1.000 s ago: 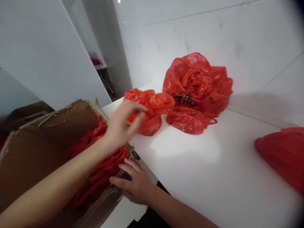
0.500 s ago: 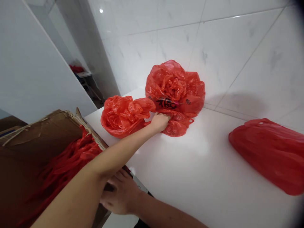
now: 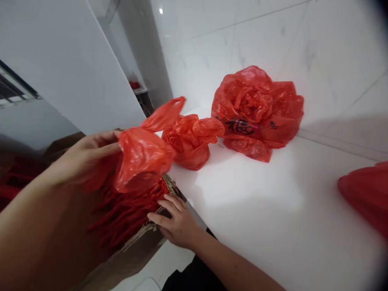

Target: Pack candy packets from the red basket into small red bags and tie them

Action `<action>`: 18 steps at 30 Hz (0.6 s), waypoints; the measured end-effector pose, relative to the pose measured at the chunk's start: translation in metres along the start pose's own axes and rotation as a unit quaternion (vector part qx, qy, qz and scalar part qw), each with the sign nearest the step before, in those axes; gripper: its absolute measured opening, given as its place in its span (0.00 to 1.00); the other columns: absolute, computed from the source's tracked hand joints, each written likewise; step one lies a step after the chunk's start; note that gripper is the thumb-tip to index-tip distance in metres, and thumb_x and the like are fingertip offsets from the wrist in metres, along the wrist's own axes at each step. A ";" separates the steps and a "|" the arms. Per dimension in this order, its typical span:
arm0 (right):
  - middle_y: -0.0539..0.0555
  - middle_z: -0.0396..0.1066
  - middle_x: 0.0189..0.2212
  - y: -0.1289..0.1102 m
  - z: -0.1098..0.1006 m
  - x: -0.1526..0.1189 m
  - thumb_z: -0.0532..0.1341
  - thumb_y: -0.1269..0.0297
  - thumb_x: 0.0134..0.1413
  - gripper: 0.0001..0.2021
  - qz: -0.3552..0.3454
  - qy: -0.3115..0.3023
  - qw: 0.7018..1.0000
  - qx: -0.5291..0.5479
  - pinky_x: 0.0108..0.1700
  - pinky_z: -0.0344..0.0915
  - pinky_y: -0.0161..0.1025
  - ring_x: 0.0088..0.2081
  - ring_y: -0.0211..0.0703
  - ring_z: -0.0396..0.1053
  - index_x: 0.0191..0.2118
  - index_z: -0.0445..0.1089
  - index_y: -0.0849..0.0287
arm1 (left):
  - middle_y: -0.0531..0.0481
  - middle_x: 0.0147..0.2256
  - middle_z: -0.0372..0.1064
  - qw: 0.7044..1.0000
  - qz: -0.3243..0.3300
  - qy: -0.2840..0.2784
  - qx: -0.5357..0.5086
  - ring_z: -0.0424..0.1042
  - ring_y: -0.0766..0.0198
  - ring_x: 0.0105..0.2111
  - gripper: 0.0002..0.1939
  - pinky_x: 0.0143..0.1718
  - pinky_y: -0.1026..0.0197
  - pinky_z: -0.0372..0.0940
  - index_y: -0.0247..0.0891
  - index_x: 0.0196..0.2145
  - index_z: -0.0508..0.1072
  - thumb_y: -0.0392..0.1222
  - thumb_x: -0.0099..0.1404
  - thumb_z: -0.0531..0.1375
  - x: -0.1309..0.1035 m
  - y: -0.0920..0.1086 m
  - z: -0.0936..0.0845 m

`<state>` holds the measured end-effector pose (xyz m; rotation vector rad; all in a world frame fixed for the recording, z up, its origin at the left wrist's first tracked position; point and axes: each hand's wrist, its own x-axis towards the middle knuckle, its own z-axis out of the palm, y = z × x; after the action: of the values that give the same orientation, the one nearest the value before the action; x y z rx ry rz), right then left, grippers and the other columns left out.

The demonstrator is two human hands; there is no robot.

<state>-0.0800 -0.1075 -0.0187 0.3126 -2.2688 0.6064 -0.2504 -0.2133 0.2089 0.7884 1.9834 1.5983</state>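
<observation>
My left hand pinches a crumpled red plastic bag and holds it up over an open cardboard box. Inside the box lies a heap of red strips of material. My right hand rests on the box's torn rim with its fingers apart. Just beyond the held bag, a bunched red plastic bag sits on the white table. Beside it, against the wall, stands a larger bundle of red plastic bags with black printed characters.
Another red bag lies at the right on the white table. A marble-look tiled wall runs behind the table. A pale partition rises at the left, with a small stand holding red material behind it.
My left hand has come back from the bag bundle to above the box, bringing a red plastic bag. My right hand stays at the box rim. The view has turned left.
</observation>
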 end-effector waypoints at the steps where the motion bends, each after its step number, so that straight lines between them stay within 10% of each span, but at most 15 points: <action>1: 0.56 0.64 0.52 0.000 0.000 0.001 0.57 0.64 0.58 0.19 0.002 -0.001 1.000 0.003 0.60 0.58 0.50 0.61 0.50 0.54 0.55 0.67 0.47 | 0.51 0.32 0.77 0.999 -0.012 0.039 0.013 0.74 0.60 0.26 0.16 0.31 0.52 0.71 0.45 0.38 0.74 0.49 0.53 0.69 -0.003 -0.009 -0.018; 6: 0.55 0.63 0.53 -0.001 0.002 0.001 0.56 0.63 0.60 0.19 0.012 -0.019 1.000 0.002 0.61 0.57 0.51 0.61 0.50 0.53 0.56 0.67 0.47 | 0.56 0.32 0.77 0.966 -0.094 -0.027 0.241 0.73 0.63 0.30 0.17 0.34 0.58 0.69 0.44 0.36 0.75 0.57 0.53 0.66 0.004 -0.075 -0.065; 13: 0.55 0.63 0.54 0.000 0.004 0.001 0.56 0.62 0.60 0.19 0.008 -0.026 1.000 -0.010 0.61 0.57 0.52 0.62 0.51 0.53 0.57 0.66 0.48 | 0.53 0.23 0.74 0.918 -0.114 0.028 0.378 0.72 0.57 0.29 0.15 0.34 0.59 0.66 0.39 0.25 0.76 0.52 0.41 0.68 0.037 -0.187 -0.055; 18: 0.55 0.64 0.54 0.000 0.005 0.000 0.56 0.62 0.60 0.19 0.008 -0.015 1.000 -0.006 0.61 0.56 0.51 0.62 0.50 0.52 0.56 0.65 0.47 | 0.49 0.30 0.76 0.911 -0.041 0.157 0.380 0.73 0.56 0.32 0.10 0.37 0.57 0.66 0.37 0.32 0.76 0.43 0.52 0.62 0.057 -0.173 -0.053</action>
<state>-0.0834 -0.1099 -0.0215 0.2994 -2.3054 0.5992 -0.3515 -0.2383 0.0506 0.7156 2.8884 0.9044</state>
